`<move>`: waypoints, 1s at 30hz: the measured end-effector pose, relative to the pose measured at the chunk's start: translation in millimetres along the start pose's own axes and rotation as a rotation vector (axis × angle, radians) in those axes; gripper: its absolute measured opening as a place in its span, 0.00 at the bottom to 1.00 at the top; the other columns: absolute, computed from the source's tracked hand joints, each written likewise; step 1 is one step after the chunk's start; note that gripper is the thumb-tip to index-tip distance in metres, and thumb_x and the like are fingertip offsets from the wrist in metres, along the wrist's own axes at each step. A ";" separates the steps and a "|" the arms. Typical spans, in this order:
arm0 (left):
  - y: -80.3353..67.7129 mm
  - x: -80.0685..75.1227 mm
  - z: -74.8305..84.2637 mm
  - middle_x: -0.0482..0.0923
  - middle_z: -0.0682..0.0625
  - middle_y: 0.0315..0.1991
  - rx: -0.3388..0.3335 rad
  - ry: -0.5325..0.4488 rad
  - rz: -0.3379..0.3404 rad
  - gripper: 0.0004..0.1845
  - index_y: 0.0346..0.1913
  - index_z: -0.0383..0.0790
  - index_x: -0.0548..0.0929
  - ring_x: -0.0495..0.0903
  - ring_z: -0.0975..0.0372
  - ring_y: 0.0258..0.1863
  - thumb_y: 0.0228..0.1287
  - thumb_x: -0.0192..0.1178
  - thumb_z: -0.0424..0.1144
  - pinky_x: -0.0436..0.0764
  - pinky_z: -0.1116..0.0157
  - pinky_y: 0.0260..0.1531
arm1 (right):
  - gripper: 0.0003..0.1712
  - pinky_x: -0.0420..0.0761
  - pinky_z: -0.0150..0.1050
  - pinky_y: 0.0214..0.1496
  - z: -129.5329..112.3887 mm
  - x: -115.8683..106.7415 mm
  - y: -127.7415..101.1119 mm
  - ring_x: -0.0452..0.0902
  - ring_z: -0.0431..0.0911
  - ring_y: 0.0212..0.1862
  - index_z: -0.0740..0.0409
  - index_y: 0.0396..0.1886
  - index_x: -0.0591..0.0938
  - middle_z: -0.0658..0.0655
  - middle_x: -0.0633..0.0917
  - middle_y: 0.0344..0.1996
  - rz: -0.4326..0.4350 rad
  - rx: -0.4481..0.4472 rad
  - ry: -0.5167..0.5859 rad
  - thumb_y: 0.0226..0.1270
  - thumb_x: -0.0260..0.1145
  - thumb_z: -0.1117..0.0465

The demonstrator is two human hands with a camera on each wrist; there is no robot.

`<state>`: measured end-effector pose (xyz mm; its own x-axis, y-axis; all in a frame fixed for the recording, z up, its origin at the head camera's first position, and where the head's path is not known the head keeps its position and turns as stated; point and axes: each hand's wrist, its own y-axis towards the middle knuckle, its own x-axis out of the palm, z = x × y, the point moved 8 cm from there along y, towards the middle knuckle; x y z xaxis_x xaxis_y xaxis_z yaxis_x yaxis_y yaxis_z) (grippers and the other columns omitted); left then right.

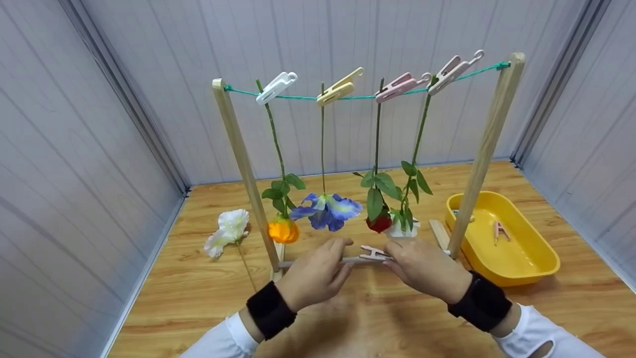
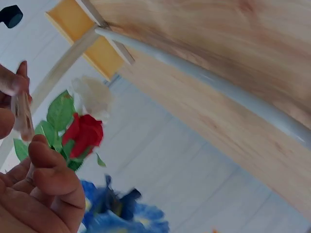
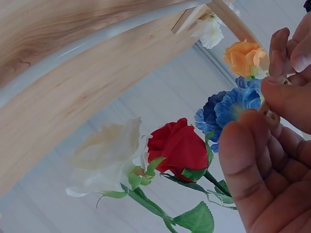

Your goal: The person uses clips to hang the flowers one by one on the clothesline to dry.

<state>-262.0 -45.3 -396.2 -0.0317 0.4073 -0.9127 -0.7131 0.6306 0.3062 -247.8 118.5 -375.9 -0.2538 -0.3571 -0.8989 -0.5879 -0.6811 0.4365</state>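
My right hand [image 1: 422,263] pinches a pale pink clothespin [image 1: 373,253] between thumb and fingers, its far end pointing left. Just left of it is my left hand [image 1: 318,273], fingers loosely bent and apart from the clothespin. Both hands are in front of a wooden frame with a green cord [image 1: 357,97]. From that cord hang an orange flower [image 1: 283,231], a blue iris-like flower [image 1: 327,211], a red rose [image 1: 379,222] and a white flower [image 1: 403,226], heads down, each clipped by a clothespin. In the right wrist view, fingers mostly hide the held clothespin [image 3: 272,118].
On the table to the left lies a white flower [image 1: 231,226] with its stem toward me. A yellow basin [image 1: 526,243] stands right of the frame, with a pink clothespin [image 1: 501,231] inside. A grey bar [image 2: 204,75] joins the frame's posts low down. Panel walls surround the table.
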 end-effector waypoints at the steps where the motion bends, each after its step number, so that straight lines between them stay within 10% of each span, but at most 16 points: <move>1: -1.5 -2.6 -3.4 0.87 0.43 0.54 -0.009 -0.007 0.004 0.19 0.68 0.36 0.76 0.86 0.59 0.40 0.85 0.57 0.43 0.89 0.61 0.42 | 0.11 0.79 0.38 0.30 0.5 -0.1 -0.4 0.77 0.44 0.29 0.59 0.38 0.79 0.52 0.81 0.28 0.000 -0.001 0.003 0.72 0.75 0.64; 10: -20.7 -33.8 -33.3 0.86 0.46 0.39 -0.061 -0.030 0.186 0.08 0.53 0.38 0.80 0.85 0.60 0.32 0.81 0.62 0.38 0.85 0.66 0.32 | 0.10 0.79 0.35 0.28 4.3 2.7 -4.9 0.77 0.42 0.26 0.60 0.38 0.80 0.51 0.81 0.25 -0.006 -0.015 0.015 0.73 0.75 0.64; 20: -54.5 -75.0 -69.4 0.77 0.48 0.29 -0.042 -0.032 0.668 0.05 0.42 0.35 0.79 0.74 0.63 0.22 0.72 0.66 0.29 0.74 0.70 0.23 | 0.08 0.80 0.37 0.27 5.3 1.8 -8.8 0.79 0.43 0.26 0.59 0.37 0.81 0.51 0.82 0.26 0.013 -0.019 0.004 0.72 0.74 0.65; 30: -81.5 -76.4 -125.9 0.73 0.47 0.29 -0.279 -0.068 0.756 0.03 0.45 0.33 0.76 0.69 0.64 0.26 0.80 0.53 0.26 0.71 0.67 0.26 | 0.11 0.74 0.34 0.26 4.9 4.6 -10.9 0.73 0.40 0.25 0.57 0.36 0.78 0.48 0.77 0.25 -0.020 -0.003 0.004 0.73 0.74 0.63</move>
<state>-289.7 -211.0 -385.4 -0.5392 0.7025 -0.4646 -0.6646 -0.0161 0.7470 -246.3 127.4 -385.0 -0.2388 -0.3465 -0.9072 -0.5903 -0.6900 0.4189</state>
